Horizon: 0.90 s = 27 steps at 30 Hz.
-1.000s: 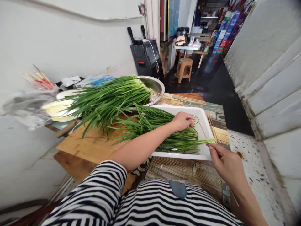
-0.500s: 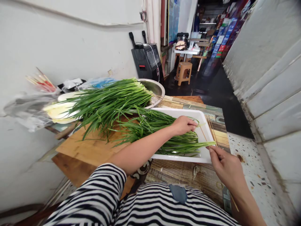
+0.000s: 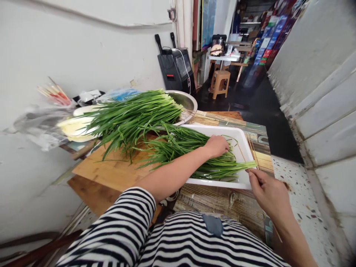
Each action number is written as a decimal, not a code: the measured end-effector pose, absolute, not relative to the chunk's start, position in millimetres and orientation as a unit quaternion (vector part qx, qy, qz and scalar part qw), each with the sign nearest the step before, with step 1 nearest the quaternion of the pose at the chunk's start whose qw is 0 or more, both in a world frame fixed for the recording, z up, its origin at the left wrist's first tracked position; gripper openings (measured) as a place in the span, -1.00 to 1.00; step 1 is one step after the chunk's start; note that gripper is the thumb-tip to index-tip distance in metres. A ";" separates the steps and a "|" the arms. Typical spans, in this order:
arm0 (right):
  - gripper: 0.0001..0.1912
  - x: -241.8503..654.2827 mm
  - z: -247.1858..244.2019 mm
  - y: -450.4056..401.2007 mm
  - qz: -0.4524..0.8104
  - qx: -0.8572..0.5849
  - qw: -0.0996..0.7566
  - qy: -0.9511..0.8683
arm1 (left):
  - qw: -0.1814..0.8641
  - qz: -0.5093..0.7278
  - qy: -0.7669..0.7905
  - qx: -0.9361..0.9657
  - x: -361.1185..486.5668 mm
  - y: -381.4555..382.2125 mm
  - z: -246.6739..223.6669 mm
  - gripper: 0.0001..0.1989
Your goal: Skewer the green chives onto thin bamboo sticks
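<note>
Chives (image 3: pixel 180 142) lie in a tray (image 3: pixel 219 183) beside a metal bowl (image 3: pixel 184 98).

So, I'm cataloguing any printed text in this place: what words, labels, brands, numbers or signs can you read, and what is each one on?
No text is readable with certainty.
Stacked boxes: too small and blurred.
Blue panel on the wall: too blurred.
Black device: small markings, too small to read.
Patterned table: pale curved marks, partly hidden; I can't tell which letters, if any.
</note>
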State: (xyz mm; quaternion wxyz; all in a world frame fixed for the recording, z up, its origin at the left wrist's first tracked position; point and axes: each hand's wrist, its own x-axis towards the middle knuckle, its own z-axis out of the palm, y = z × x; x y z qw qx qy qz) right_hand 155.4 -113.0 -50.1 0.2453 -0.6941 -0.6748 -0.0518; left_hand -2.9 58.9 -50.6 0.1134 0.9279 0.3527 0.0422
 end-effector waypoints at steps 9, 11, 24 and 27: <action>-0.62 156.2 -53.4 -113.7 -0.013 -0.701 0.252 -0.667 | 0.092 0.038 0.340 0.935 5.7 49.0 -55.4 -0.80; -0.62 156.1 -53.0 -113.9 -0.007 -0.702 0.257 -0.664 | 0.123 0.078 0.357 0.923 5.4 50.8 -50.9 -0.78; -0.63 155.0 -49.7 -115.8 -0.015 -0.690 0.267 -0.673 | 0.522 0.272 0.412 0.695 6.6 57.7 -50.0 -0.78; -0.63 155.2 -48.9 -116.2 -0.018 -0.686 0.268 -0.676 | 0.522 0.278 0.422 0.687 5.3 56.5 -46.9 -0.78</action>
